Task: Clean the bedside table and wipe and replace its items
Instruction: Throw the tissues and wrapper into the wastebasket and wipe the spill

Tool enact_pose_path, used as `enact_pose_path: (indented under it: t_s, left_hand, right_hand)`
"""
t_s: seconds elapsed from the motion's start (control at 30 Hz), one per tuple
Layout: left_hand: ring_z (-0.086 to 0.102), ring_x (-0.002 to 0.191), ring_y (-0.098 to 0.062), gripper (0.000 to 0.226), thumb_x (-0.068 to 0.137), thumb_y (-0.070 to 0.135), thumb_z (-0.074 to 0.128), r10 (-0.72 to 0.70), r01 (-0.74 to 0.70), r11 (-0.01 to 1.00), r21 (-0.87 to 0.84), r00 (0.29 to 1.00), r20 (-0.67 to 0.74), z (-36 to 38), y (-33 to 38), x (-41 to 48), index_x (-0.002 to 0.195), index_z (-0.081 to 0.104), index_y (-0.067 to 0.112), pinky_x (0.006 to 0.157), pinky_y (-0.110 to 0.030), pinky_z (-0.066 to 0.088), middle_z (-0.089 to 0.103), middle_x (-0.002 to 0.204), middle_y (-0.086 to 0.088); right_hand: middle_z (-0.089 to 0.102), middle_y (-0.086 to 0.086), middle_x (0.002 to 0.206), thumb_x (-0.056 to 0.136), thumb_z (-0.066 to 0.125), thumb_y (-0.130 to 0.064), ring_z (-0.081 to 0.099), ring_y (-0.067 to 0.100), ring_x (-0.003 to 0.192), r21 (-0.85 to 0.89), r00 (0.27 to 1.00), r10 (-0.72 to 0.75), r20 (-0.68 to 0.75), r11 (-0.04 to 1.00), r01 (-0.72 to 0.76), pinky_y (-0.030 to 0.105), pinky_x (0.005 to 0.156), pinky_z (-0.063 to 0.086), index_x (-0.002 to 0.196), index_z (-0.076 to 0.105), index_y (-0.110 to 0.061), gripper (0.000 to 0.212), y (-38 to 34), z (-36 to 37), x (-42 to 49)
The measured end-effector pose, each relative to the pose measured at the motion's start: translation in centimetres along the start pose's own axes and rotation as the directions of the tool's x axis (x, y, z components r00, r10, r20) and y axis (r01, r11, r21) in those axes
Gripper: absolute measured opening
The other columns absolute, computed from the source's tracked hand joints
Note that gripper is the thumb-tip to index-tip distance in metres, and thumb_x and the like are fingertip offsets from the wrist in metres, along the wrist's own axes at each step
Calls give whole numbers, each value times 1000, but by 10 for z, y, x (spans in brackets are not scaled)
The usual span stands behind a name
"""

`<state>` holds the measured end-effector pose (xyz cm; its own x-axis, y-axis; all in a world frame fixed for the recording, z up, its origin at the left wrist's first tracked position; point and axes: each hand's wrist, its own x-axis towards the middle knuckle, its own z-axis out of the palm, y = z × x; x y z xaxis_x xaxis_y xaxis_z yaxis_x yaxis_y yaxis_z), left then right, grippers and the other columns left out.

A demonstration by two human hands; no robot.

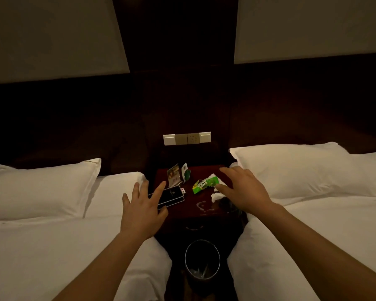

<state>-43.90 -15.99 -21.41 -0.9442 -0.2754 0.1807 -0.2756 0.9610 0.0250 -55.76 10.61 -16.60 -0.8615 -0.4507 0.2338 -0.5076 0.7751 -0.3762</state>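
Evidently left hand (142, 210) and right hand (243, 190) spread fingers (159, 192) wide; green packet (204, 184) lettering unreadable.

Packet (203, 184) on table (204, 210), bin (202, 260) before.

No legible text anywhere. Green packet (204, 184) on the bedside table (189, 203) carried white lettering along its face, too blurred to read. Standing picture card (173, 175) had red handwritten marks on its lower white strip, possibly digits; could not resolve them. White-and-green card (186, 172) beside it showed a dark logo, unreadable. Small white tag (183, 190) by the black flat device (170, 195) showed red dots only. Wall switch panel (187, 138) markings were too small to tell.
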Motion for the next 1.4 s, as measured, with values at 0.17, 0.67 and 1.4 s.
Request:
enact_pose_path:
  t_s: [0.17, 0.67, 1.4]
  left_hand:
    - [4, 153, -31, 72, 95, 57, 35, 39, -37, 999, -34, 998, 56, 65, -22, 74, 155, -1, 44, 119, -60, 14, 10, 166, -8]
    - [8, 152, -34, 70, 91, 59, 31, 101, -90, 994, -59, 972, 213, 283, -64, 244, 155, 5, 44, 117, -64, 16, 18, 164, -11]
    - [9, 152, -39, 68, 89, 61, 34, -15, 16, 1000, 25, 999, -35, 546, -40, 296, 154, 24, 43, 116, -68, 1, 21, 162, -15]
  right_hand:
    - [57, 1, 131, 90, 57, -52, 51, 24, 118, 15, 996, 81, 26, 997, -82, 36, 89, 45, 138, 49, -28, 54, 21, 65, 59]
    - [59, 1, 131, 91, 62, -41, 57, 20, 115, 169, 930, 314, 191, 923, -346, 36, 90, 50, 136, 54, -25, 49, 100, 280, 195]
    - [65, 5, 116, 85, 54, -60, 60, 31, 97, -479, 961, 232, 150, 867, -135, 39, 81, 46, 131, 55, -33, 53, 282, 465, 260]
